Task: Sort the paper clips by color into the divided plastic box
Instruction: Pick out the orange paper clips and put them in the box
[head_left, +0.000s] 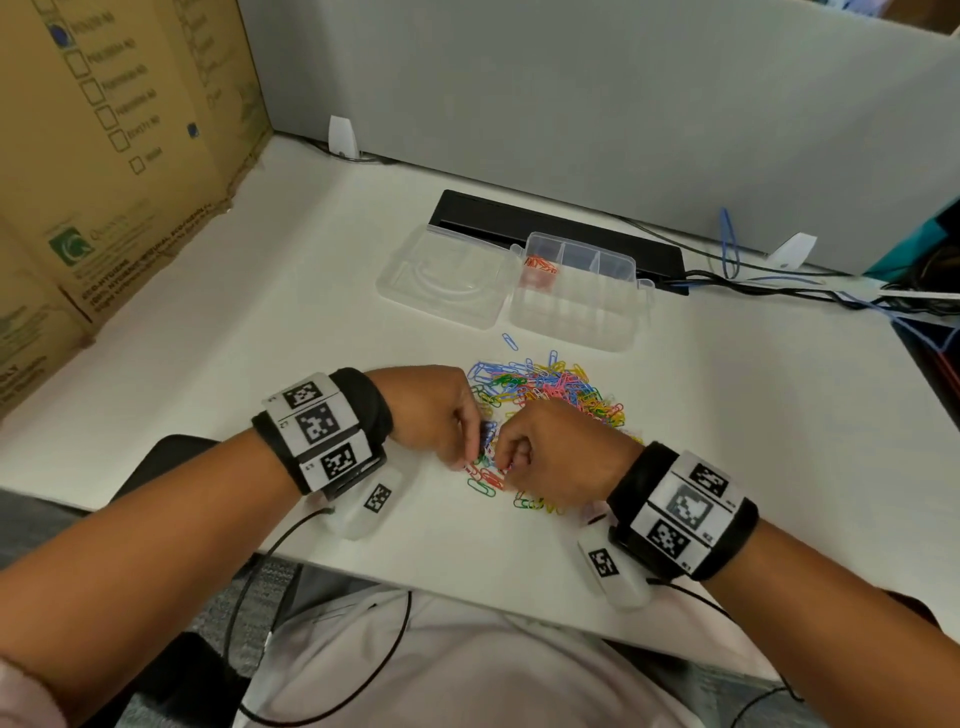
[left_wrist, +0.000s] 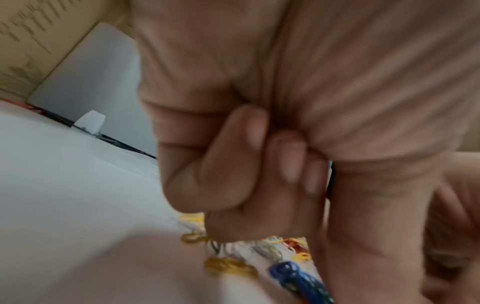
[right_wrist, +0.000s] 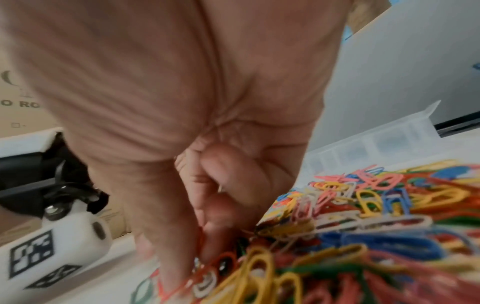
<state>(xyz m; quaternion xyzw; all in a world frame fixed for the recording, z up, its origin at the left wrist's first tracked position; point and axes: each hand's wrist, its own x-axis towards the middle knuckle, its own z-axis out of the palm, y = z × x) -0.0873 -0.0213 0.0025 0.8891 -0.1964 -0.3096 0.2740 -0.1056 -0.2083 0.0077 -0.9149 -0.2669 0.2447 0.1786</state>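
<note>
A heap of mixed-colour paper clips (head_left: 550, 389) (right_wrist: 376, 205) lies mid-table. Behind it stands the clear divided box (head_left: 576, 312) (right_wrist: 389, 139), with its lid (head_left: 441, 275) folded open to the left. Orange-red clips (head_left: 540, 264) fill one back-left compartment. Both hands meet at the heap's near-left edge. My left hand (head_left: 475, 441) (left_wrist: 322, 181) has its fingers curled in and appears to pinch dark blue clips (head_left: 488, 431). My right hand (head_left: 501, 460) (right_wrist: 197, 253) reaches down into the heap, its thumb and fingers pinching red clips (right_wrist: 221, 261).
A tall cardboard box (head_left: 104, 156) walls off the left side. A grey partition (head_left: 571, 104) runs along the back, with a black cable tray (head_left: 561, 228) below it and cables (head_left: 779, 280) trailing right. One stray blue clip (head_left: 510, 341) lies before the box.
</note>
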